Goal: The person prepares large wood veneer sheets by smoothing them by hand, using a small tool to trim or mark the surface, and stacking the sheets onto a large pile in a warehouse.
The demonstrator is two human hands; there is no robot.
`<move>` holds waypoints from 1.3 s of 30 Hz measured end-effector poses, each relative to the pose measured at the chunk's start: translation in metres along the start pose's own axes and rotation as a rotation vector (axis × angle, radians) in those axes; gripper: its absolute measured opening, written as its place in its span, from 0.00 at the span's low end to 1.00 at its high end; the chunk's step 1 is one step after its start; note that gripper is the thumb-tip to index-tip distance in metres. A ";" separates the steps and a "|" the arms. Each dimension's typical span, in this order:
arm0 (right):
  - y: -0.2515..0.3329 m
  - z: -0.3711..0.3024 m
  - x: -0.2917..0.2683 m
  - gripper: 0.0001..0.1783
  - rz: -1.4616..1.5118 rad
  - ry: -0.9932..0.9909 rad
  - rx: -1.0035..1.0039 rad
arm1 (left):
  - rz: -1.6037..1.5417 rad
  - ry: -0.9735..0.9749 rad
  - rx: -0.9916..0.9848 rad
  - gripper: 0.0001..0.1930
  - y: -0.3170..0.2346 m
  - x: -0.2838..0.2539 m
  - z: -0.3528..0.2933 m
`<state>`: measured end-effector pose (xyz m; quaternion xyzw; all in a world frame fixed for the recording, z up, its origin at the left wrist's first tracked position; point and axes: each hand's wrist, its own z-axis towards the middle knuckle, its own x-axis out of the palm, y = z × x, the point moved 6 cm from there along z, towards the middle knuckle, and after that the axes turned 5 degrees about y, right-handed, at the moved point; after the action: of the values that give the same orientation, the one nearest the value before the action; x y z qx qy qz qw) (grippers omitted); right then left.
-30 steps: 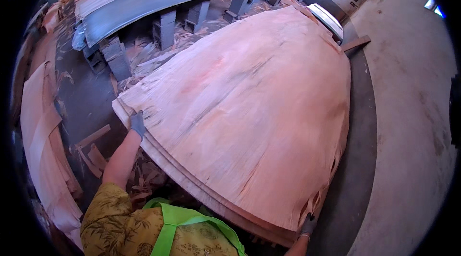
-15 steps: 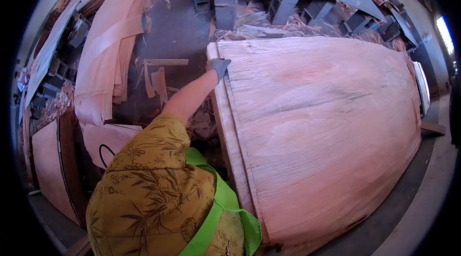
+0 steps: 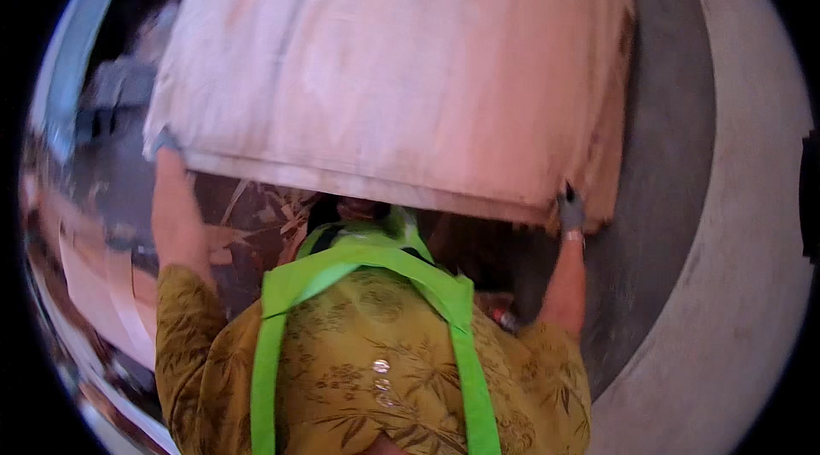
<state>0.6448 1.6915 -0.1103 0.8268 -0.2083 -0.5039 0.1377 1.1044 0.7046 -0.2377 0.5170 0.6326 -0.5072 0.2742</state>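
Two gloved hands grip one broad, pale pinkish-brown sheet of thin wood veneer [image 3: 401, 71], which fills the upper middle of the frame and is lifted off the dark, scrap-strewn floor [image 3: 256, 216] below it. The left hand [image 3: 164, 141], in a grey glove, closes around the sheet's lower left corner at the left of the frame; the right hand [image 3: 570, 209], also in a grey glove, pinches the lower right corner at centre right, fingers curled over the near edge. Both arms reach up and outward from the yellow patterned shirt [image 3: 376, 370] crossed by bright green straps [image 3: 367, 263] at the bottom of the frame.

By its look the sheet is light for its size but awkward: wide, thin and probably springy, likely to sag or flap in the middle when carried by two corners. Its edges look ragged and dark-stained near the right corner, so it is probably brittle along the grain and apt to split or tear if bent sharply. The surface seems dry and rough rather than slippery. A wide grip at opposite corners of the near edge, as here, seems the sound hold, keeping the sheet taut.

No packages, labels or signs can be made out; the picture is motion-blurred. Grey concrete ground [image 3: 726, 242] curves down the right side, and stacked pale veneer pieces [image 3: 94, 284] lie at lower left.
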 end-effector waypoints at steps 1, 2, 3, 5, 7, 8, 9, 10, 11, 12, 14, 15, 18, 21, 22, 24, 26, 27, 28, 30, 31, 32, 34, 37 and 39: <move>-0.014 0.002 -0.004 0.26 -0.005 -0.014 -0.079 | -0.173 0.065 -0.071 0.21 0.006 0.003 0.013; -0.035 0.003 -0.005 0.26 -0.055 -0.042 0.022 | -0.326 0.123 -0.148 0.21 0.004 0.009 0.023; -0.044 0.010 0.005 0.25 -0.090 -0.042 0.080 | -0.446 0.137 -0.215 0.20 0.014 -0.006 0.029; -0.035 0.003 0.014 0.24 -0.051 -0.044 0.078 | -0.539 0.180 -0.300 0.20 0.017 -0.002 0.034; -0.038 -0.001 0.012 0.23 0.026 0.012 0.125 | -0.771 0.142 -0.294 0.16 0.016 0.003 0.028; -0.035 -0.001 0.011 0.23 0.021 0.023 0.112 | -0.801 0.152 -0.332 0.16 0.014 -0.003 0.027; -0.043 -0.003 0.002 0.23 0.003 0.023 0.107 | -0.834 0.180 -0.378 0.16 0.009 0.006 0.020; -0.048 -0.004 -0.006 0.24 -0.014 0.025 0.103 | -0.865 0.207 -0.424 0.16 0.003 0.015 0.012; -0.049 -0.003 -0.001 0.24 0.023 0.035 0.083 | -0.898 0.197 -0.422 0.10 0.001 0.005 0.005; -0.046 -0.004 -0.001 0.25 0.051 0.042 0.063 | -0.938 0.216 -0.407 0.08 0.008 0.002 0.005; -0.043 -0.005 -0.002 0.26 0.113 0.051 0.045 | -1.019 0.261 -0.379 0.07 0.011 0.002 0.005; -0.042 -0.006 -0.004 0.26 0.148 0.052 0.044 | -1.093 0.140 -0.430 0.11 0.010 0.007 0.005; -0.011 0.006 0.005 0.25 -0.027 0.070 0.010 | -1.104 0.180 -0.343 0.14 0.019 -0.036 0.017; -0.018 -0.005 0.002 0.27 0.169 -0.022 0.044 | -0.917 -0.054 -0.167 0.18 -0.009 -0.043 -0.026; -0.004 -0.024 0.002 0.26 0.092 -0.040 0.102 | -0.584 -0.227 -0.074 0.23 -0.042 -0.044 -0.072; -0.033 -0.056 0.004 0.26 0.243 -0.213 0.062 | -0.081 -0.450 0.201 0.31 -0.137 -0.048 -0.155; -0.017 -0.082 0.015 0.24 0.073 -0.382 -0.015 | -0.092 -0.362 0.575 0.35 -0.163 -0.016 -0.210; -0.013 -0.089 0.017 0.26 0.054 -0.317 0.038 | -0.281 -0.200 0.717 0.36 -0.182 0.002 -0.251; -0.032 -0.102 0.017 0.25 -0.061 -0.419 0.024 | 0.022 -0.112 0.753 0.38 -0.216 0.018 -0.297; -0.037 -0.106 0.018 0.22 0.086 -0.355 0.051 | 0.375 0.043 0.879 0.40 -0.260 0.044 -0.378; -0.034 -0.119 0.013 0.20 0.005 -0.473 -0.069 | 0.540 0.140 0.929 0.39 -0.270 0.064 -0.396; -0.031 -0.136 0.010 0.18 -0.075 -0.593 -0.179 | 0.629 0.097 1.016 0.39 -0.277 0.073 -0.412; -0.045 -0.167 0.012 0.19 -0.087 -0.270 0.180 | 0.601 0.156 0.992 0.39 -0.275 0.083 -0.416; -0.076 -0.229 0.023 0.20 -0.034 -0.092 0.388 | 0.597 0.167 0.975 0.38 -0.280 0.092 -0.417; -0.099 -0.243 0.033 0.20 0.015 -0.067 0.405 | 0.614 0.157 0.996 0.38 -0.280 0.098 -0.415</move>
<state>0.8950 1.7665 -0.0690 0.8189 -0.3160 -0.4780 -0.0344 0.8857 1.1392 -0.0835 0.7788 0.1578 -0.6010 0.0851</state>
